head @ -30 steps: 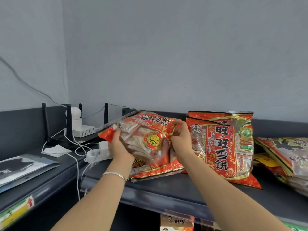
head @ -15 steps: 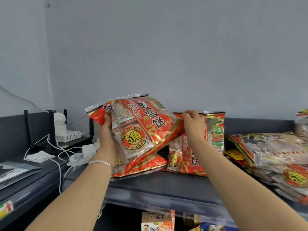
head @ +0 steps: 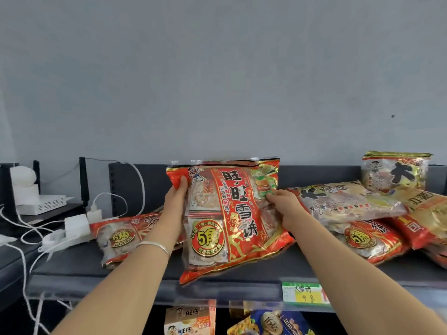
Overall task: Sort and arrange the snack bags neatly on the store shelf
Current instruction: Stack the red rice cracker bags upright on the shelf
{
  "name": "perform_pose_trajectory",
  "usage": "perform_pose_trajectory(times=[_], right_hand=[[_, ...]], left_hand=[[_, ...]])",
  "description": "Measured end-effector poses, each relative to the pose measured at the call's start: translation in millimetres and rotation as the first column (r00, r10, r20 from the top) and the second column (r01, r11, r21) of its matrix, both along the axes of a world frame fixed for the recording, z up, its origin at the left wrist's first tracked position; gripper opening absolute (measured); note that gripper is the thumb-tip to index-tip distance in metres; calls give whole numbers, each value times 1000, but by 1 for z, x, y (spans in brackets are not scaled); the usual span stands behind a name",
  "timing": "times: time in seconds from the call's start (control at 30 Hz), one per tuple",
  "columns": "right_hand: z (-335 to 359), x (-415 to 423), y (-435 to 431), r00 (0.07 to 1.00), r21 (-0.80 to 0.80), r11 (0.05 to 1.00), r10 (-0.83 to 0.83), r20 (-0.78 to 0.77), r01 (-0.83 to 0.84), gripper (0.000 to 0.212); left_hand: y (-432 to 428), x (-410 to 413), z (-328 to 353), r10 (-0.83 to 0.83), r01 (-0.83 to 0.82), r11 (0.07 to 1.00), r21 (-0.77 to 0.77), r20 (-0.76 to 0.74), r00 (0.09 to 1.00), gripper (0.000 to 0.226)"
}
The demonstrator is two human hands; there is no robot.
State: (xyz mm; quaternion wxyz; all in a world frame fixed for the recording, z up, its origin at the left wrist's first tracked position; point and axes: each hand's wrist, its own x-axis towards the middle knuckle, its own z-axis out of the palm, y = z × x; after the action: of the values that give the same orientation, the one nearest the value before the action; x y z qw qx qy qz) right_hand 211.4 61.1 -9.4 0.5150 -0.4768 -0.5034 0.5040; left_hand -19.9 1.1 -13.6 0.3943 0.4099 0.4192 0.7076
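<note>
Well, over on the far left a white router [head: 41, 205] sits among white cables [head: 31, 235], with a power strip [head: 70, 232] at the end of the dark shelf [head: 79, 269]. Just beside the strip a flat red bag [head: 123, 236] lies on its back on the shelf board, its round "5" badge facing up.

Next comes the left hand [head: 175, 205], a silver bracelet [head: 154, 246] on its wrist. It grips the upper left edge of the upright red bag [head: 232, 221], thumb on the front near the top corner and fingers behind. That bag stands tall in the middle of the shelf, print facing me, its bottom seam resting close to the front lip and its top reaching the back rail. On its right edge the right hand [head: 286, 210] clasps it about halfway up, thumb pressed to the front.

Further right, a pale gold bag [head: 348, 204] lies tilted over another red bag [head: 370, 239], part of a loose heap. Behind it an upright gold bag [head: 396, 174] leans at the back. A green-and-yellow price tag [head: 303, 292] is fixed to the shelf's front edge, with boxed snacks [head: 188, 321] on the level below.
</note>
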Motion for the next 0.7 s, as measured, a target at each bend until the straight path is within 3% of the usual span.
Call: perform_pose_trajectory(times=[0.13,0.27,0.33,0.47,0.57,0.7], right_hand=[[-13,7,10,948,162,938,-316,42,305,14],[-31,1,11,906,154,894,-404,-125,420,16],[-41,-1,15,919,83,923,-359,-163,375,19],[-51,-4,17,942,-24,946,-326,-86,325,41],[-56,-6,17,919,34,926,-369,-141,377,58],[-56,-4,11,907,135,899,-403,-120,417,62]], left_hand=[[8,21,3,13,-14,999,-33,-20,1000,45],[19,33,-4,13,-42,995,-95,-282,959,99],[25,38,-16,-12,-51,985,-167,-357,934,107],[33,43,-39,14,-85,971,-222,-304,953,102],[34,49,-41,55,-89,992,-92,-318,946,87],[38,54,-46,117,-131,991,-16,-360,926,89]])
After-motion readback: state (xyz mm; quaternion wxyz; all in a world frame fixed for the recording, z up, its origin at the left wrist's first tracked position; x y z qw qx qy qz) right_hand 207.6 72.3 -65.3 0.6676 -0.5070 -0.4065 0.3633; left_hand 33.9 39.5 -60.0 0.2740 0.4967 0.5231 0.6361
